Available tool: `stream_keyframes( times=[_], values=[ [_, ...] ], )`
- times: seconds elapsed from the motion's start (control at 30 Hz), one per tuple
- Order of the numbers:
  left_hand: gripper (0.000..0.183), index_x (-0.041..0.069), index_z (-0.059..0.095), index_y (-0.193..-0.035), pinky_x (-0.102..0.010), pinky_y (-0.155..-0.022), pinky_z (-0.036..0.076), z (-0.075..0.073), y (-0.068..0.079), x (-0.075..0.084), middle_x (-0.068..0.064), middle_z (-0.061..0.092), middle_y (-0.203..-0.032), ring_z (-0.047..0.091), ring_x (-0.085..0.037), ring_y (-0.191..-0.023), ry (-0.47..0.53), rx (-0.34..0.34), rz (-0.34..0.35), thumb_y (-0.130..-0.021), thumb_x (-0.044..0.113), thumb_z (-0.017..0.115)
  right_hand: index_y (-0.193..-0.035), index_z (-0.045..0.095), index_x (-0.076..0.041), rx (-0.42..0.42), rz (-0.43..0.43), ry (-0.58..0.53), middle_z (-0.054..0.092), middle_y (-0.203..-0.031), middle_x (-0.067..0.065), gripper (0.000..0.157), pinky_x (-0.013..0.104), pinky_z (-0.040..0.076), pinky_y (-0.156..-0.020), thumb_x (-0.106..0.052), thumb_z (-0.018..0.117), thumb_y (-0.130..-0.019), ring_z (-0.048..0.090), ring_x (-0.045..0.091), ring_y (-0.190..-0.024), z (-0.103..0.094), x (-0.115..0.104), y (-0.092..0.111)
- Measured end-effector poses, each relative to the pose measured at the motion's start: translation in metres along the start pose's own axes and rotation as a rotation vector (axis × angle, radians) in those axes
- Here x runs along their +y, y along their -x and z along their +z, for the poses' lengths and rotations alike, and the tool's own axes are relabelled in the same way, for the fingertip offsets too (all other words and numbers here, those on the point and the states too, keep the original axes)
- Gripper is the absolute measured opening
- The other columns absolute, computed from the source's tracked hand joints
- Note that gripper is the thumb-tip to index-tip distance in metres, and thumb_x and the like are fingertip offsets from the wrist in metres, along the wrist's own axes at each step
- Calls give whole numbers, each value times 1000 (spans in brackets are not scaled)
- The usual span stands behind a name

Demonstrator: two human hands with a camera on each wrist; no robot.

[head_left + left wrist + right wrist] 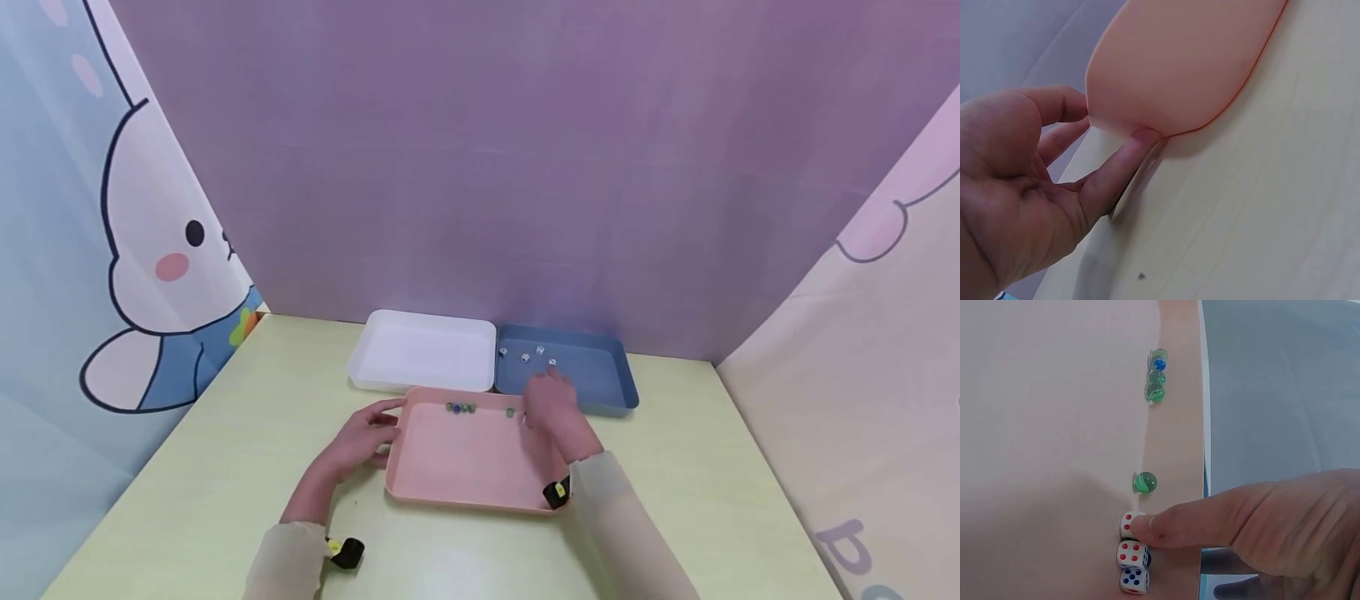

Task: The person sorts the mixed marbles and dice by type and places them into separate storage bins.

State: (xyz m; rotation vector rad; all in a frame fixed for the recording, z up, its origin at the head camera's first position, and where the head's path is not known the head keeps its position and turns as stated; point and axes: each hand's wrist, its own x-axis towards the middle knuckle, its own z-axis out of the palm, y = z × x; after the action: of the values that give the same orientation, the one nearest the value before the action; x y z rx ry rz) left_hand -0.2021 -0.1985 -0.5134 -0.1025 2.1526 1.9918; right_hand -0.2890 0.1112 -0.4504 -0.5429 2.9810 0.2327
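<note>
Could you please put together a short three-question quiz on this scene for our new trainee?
1. True or false: in the head view, the white tray lies to the left of the blue tray.
2. Which tray does the left grip touch? A) the white tray; B) the blue tray; C) the pink tray.
3. In the right wrist view, how many marbles form the close row farther from the dice?

Key: 1. True. 2. C. 3. Four.
</note>
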Motion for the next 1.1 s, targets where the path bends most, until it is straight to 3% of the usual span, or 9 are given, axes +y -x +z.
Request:
stream_keyframes(
  times=[0.3,0.5,0.6,0.73,0.83,0.9,0.97,1.1],
  values=[
    [50,23,49,-126,-43,-58,51,1,1,3,-18,45,-111,57,-29,-85,6,8,-10,-80,5,58,-56,56,-19,5,-44,18,58,-97,4,24,46,39,-82,-34,68,-71,40,30,-107,2,-6,-3],
    [50,21,47,-127,-44,-58,51,0,2,2,-19,44,-111,57,-29,-85,10,-6,-2,-80,6,58,-61,59,-18,-2,-63,39,59,-94,4,27,46,39,-82,-39,63,-76,40,31,-110,4,-13,-3],
    [50,20,47,-127,-44,-59,50,-1,1,0,-19,43,-112,58,-30,-85,28,-24,3,-81,6,58,-54,55,-20,5,-86,16,58,-81,0,29,44,43,-79,-36,63,-77,39,30,-113,1,-13,-1],
    [49,20,47,-127,-44,-60,50,1,-1,0,-20,43,-112,58,-30,-84,28,-30,8,-81,6,58,-48,49,-20,13,-132,-95,50,-59,-3,32,35,44,-68,-26,65,-75,39,29,-114,-6,-8,5],
    [49,20,48,-126,-44,-59,50,1,-2,1,-20,43,-112,58,-30,-84,28,-24,2,-81,5,57,-57,60,-21,51,-179,-174,54,-69,-4,17,33,42,-66,-24,68,-71,44,26,-107,-12,-3,8],
    [49,20,48,-126,-44,-59,50,1,-1,2,-20,43,-112,58,-30,-84,29,-23,-2,-81,5,57,-68,67,-23,86,-211,-218,56,-89,-3,3,37,43,-76,-25,69,-69,44,26,-107,-16,0,9],
    [49,20,48,-126,-44,-59,50,0,-1,4,-20,44,-112,58,-30,-85,31,-20,-10,-81,4,57,-76,70,-24,113,-242,-288,55,-110,1,8,41,38,-87,-28,69,-70,41,27,-112,-21,2,10],
    [49,20,47,-127,-43,-59,51,1,2,6,-19,43,-112,57,-30,-86,18,-15,-18,-81,5,57,-76,70,-25,150,-297,-444,49,-124,6,6,46,25,-98,-31,69,-73,33,26,-122,-26,9,12]
  ],
)
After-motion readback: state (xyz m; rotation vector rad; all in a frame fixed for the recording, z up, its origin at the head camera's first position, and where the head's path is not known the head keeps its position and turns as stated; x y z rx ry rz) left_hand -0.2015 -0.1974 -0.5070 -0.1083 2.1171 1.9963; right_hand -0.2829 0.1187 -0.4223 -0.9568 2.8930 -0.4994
